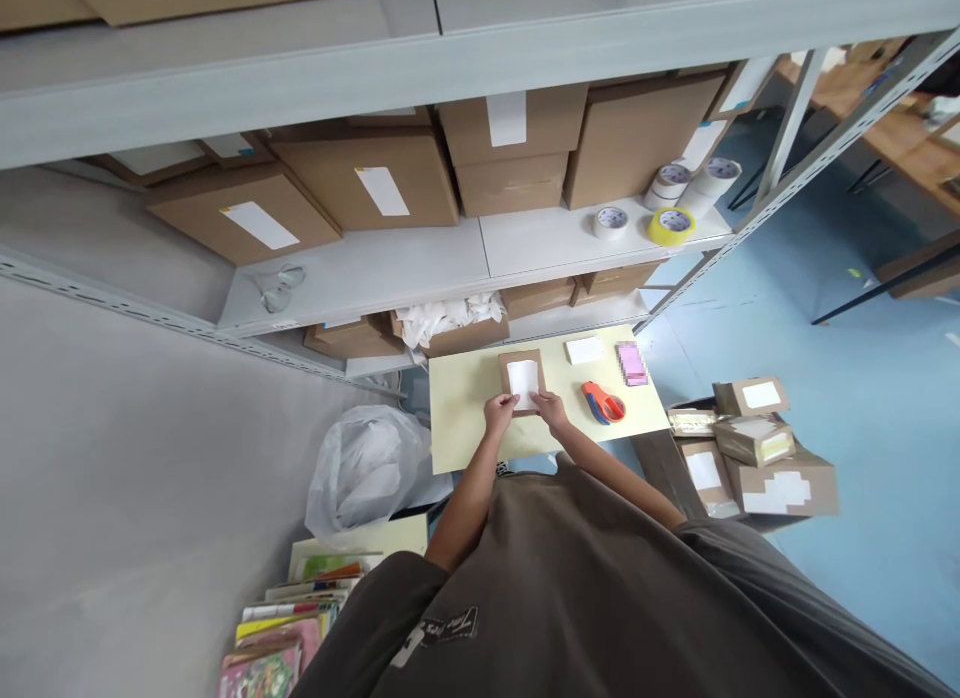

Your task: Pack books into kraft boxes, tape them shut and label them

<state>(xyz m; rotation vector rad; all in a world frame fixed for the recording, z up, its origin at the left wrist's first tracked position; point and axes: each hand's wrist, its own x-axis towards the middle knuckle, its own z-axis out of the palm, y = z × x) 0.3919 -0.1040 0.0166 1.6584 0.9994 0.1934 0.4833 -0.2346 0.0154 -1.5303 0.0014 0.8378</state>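
Note:
On the pale yellow table lies a small brown cardboard box with a white paper sheet on its top. My left hand pinches the sheet's lower left corner. At the lower right corner, my right hand has its fingers on the sheet; whether they pinch it is too small to tell. To the right are an orange and blue tape dispenser, a stack of white paper and a pink packet.
Behind the table, a grey shelf holds cardboard boxes and tape rolls. A clear plastic bag sits at left, above books. Parcels are piled at right.

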